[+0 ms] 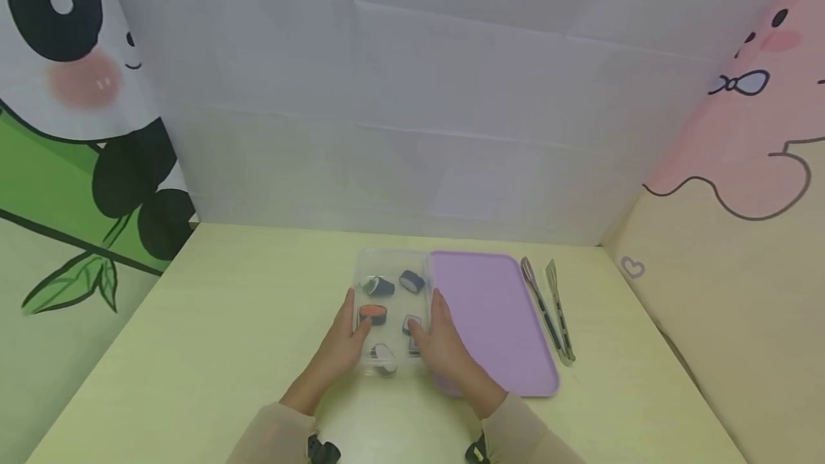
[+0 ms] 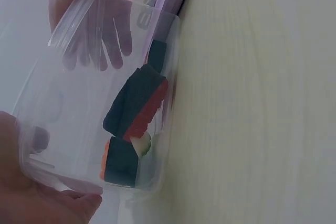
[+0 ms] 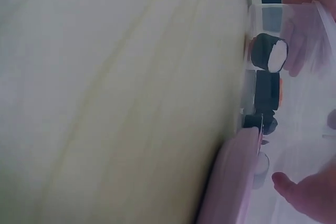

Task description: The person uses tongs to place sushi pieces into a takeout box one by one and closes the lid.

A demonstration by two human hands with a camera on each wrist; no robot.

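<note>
A clear plastic box with a lid stands on the pale yellow table. Several toy sushi pieces lie inside it, among them an orange-topped one and a dark roll. My left hand grips the box's left side with its thumb over the lid. On the other side my right hand grips it the same way. In the left wrist view the box shows stacked sushi against its wall. The right wrist view shows a roll behind the box wall.
A lilac tray lies flat, touching the box's right side. Two slim tongs lie just right of the tray. Fabric walls with cartoon prints close off the table's back and both sides.
</note>
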